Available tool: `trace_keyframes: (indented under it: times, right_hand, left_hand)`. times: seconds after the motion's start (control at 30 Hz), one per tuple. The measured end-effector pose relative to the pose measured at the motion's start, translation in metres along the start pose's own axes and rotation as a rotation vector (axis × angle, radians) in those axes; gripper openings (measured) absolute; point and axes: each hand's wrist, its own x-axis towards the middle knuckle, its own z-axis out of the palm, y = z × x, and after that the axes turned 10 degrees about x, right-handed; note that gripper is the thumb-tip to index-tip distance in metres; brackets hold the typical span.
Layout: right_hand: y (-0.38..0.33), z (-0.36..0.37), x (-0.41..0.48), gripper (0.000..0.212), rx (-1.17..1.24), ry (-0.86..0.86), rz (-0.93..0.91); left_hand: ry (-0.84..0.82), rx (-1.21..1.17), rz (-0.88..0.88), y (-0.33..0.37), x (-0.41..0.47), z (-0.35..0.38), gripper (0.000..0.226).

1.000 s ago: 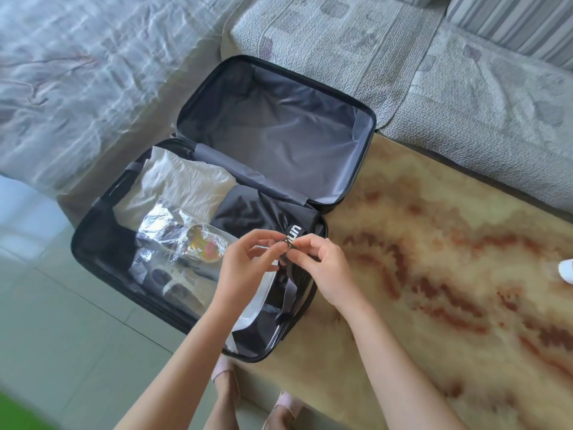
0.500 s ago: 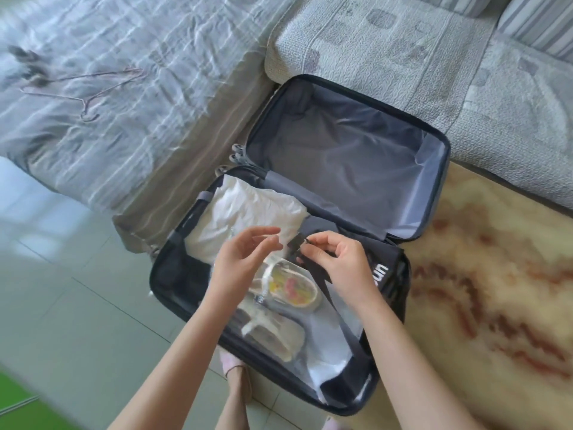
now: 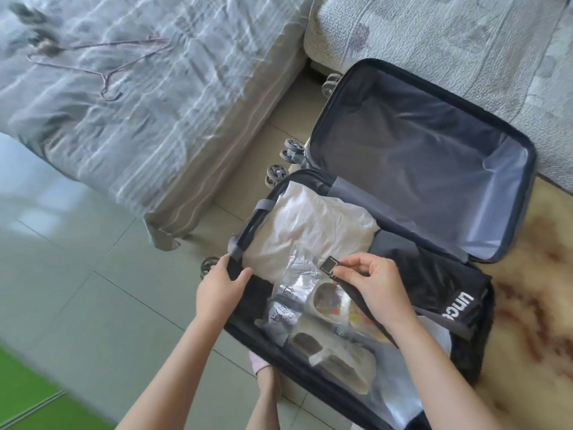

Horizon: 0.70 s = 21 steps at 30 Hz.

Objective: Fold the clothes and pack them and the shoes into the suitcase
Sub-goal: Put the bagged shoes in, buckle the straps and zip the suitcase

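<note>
At the marble table (image 3: pixel 542 305)'s edge, the open suitcase (image 3: pixel 418 156) leaned its lid on the sofa (image 3: pixel 434 32); the bed (image 3: pixel 155 119) stood left, across tiled floor (image 3: pixel 93 305). Inside lay a white garment (image 3: pixel 310 225), a black garment (image 3: pixel 440 280) and bagged shoes (image 3: pixel 335 346). The left hand (image 3: pixel 220 290) gripped the left rim; the right hand (image 3: pixel 378 290) pinched the strap buckle (image 3: pixel 328 264).

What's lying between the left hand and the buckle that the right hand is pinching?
In the head view, the lower corner of the white folded garment and the crinkled top of the clear shoe bag lie between the left hand and the buckle.
</note>
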Motion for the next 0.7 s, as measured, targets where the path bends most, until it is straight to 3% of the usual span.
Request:
trace_keyframes:
  times: [0.23,0.4,0.53,0.7]
  right_hand:
    - [0.019,0.041,0.02,0.011,-0.104,0.019,0.042]
    - [0.035,0.051,0.032,0.022,-0.149,0.066,0.075]
    - [0.047,0.054,0.036,0.023,-0.333,0.113,0.055]
    - [0.047,0.054,0.038,0.015,-0.333,0.102,0.058]
  left_hand:
    - [-0.015,-0.053,-0.032,-0.007,0.007,-0.004,0.049]
    - [-0.187,-0.424,-0.176,-0.016,0.033,-0.006,0.057]
    - [-0.279,-0.469,-0.187,-0.013,0.061,-0.001,0.066]
    - [-0.398,-0.719,-0.321,-0.004,0.092,-0.007,0.047]
